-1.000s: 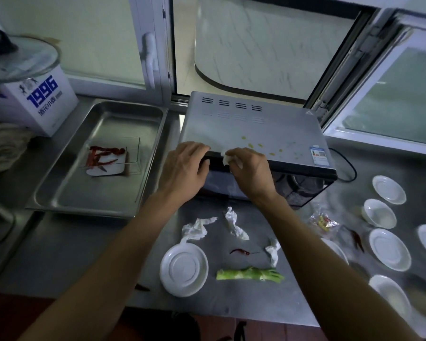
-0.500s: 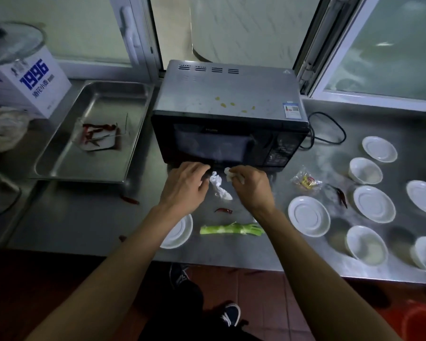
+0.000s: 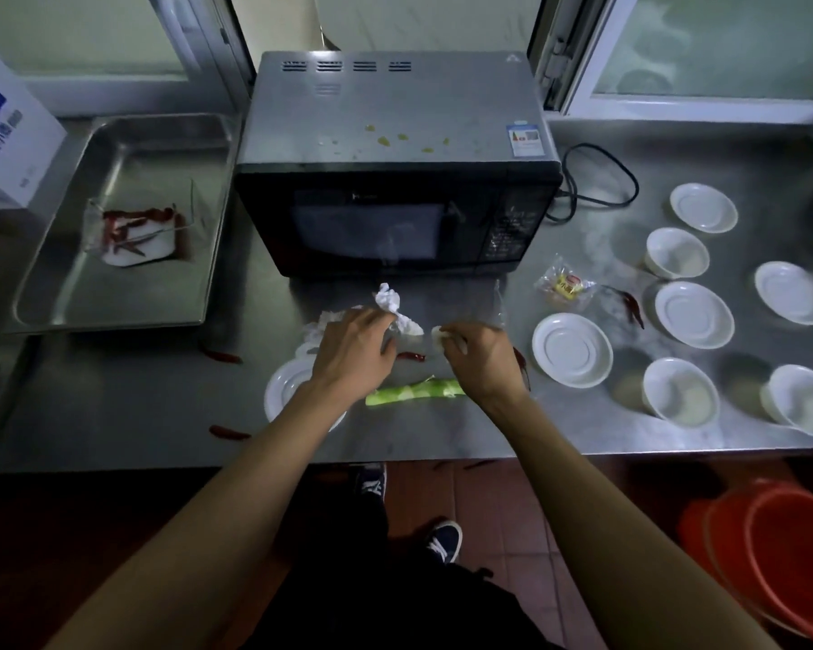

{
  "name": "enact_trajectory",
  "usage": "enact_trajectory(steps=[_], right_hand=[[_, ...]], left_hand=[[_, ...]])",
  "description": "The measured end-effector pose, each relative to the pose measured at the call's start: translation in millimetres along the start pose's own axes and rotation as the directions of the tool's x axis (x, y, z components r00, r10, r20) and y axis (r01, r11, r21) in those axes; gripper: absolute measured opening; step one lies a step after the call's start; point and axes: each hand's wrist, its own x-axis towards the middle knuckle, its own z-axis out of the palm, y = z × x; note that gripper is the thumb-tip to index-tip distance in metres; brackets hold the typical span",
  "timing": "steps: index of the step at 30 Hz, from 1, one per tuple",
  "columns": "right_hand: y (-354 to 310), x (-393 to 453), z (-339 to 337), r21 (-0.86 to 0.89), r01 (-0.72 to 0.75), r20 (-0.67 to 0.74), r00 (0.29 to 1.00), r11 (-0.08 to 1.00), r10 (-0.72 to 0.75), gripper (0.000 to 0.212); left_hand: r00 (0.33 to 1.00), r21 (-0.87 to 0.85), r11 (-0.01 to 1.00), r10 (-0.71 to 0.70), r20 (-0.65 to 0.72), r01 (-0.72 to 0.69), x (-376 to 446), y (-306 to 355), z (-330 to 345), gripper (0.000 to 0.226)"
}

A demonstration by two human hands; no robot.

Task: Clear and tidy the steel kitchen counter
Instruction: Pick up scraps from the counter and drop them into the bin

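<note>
My left hand [image 3: 353,351] hovers low over the steel counter [image 3: 113,401] in front of the microwave [image 3: 395,180], its fingers curled at a crumpled white tissue [image 3: 393,309]. More tissue [image 3: 322,323] lies just left of that hand. My right hand [image 3: 482,356] is closed on a small wad of tissue [image 3: 440,337]. Between the hands lies a dried red chili [image 3: 411,355]. A green vegetable stalk [image 3: 414,392] lies under my wrists, and a white saucer [image 3: 285,391] sits partly hidden under my left forearm.
A steel tray [image 3: 123,302] at left holds a container of red chilies [image 3: 132,229]. Several white saucers and bowls [image 3: 693,314] fill the right side, with a snack wrapper [image 3: 565,283] and loose chilies [image 3: 226,431]. A white box [image 3: 5,133] stands far left, a red bucket [image 3: 789,555] on the floor.
Both hands came down from the microwave's top front edge to the counter in front of it. The right hand kept its tissue wad. The view pulled back.
</note>
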Motion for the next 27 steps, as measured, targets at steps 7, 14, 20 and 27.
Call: enact_trajectory(steps=[7,14,20,27], right_hand=[[9,3,23,-0.02,-0.101,0.026,0.994,0.995,0.102,0.012],[14,15,43,-0.003,-0.179,0.016,0.984,0.984,0.179,0.014],[15,24,60,-0.015,-0.247,0.002,0.969,0.969,0.247,0.02],[12,30,76,-0.017,-0.288,-0.016,0.958,0.958,0.287,0.02]], left_hand=[[0.992,0.006,1.0,0.0,0.128,-0.001,28,-18,31,0.029],[0.961,0.04,0.998,-0.057,0.27,0.048,57,-31,57,0.04],[0.955,0.067,0.997,0.01,0.297,-0.032,69,-52,81,0.031],[0.968,-0.072,0.99,0.135,0.211,-0.122,79,-74,98,0.013]])
